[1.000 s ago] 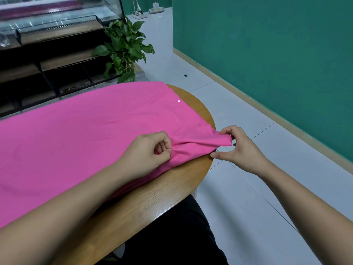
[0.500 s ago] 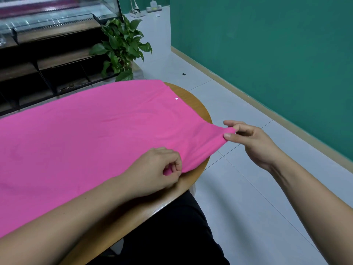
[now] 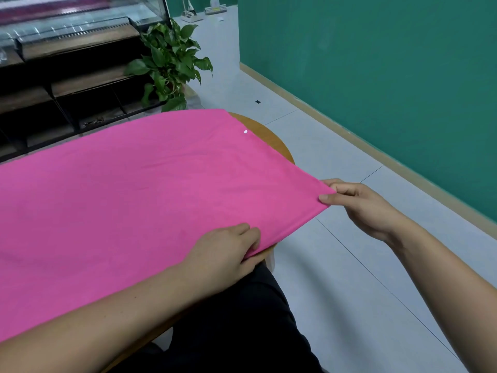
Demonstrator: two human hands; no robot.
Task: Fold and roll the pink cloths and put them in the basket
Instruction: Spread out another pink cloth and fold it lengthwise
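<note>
Pink cloth (image 3: pixel 134 197) lay spread flat across most of the round wooden counter (image 3: pixel 271 141), covering it from the left edge of the view to near its right rim, where a curved strip of bare wood showed. A small white dot (image 3: pixel 245 131) sat on the fabric close to that far right edge. The left hand (image 3: pixel 228 251) was at the near hem by the counter's rim, its fingers curled over the fabric and gripping the edge. The right hand (image 3: pixel 360 205) was held out beyond the counter, above the pale tiled floor (image 3: pixel 336 265), with thumb and fingers pinched on the cloth's near right corner. Between the two hands the hem ran taut, and the corner stood clear of the wood, drawn to a point. Both forearms reached in from the bottom of the view, over dark trousers (image 3: pixel 242 332) below the counter's edge. Behind the counter stood a leafy green plant (image 3: pixel 172 63), beside dark shelving (image 3: pixel 67 84) with wooden boards and a glass case on top. A green wall (image 3: pixel 376 76) with a light skirting board ran along the right side of the room.
</note>
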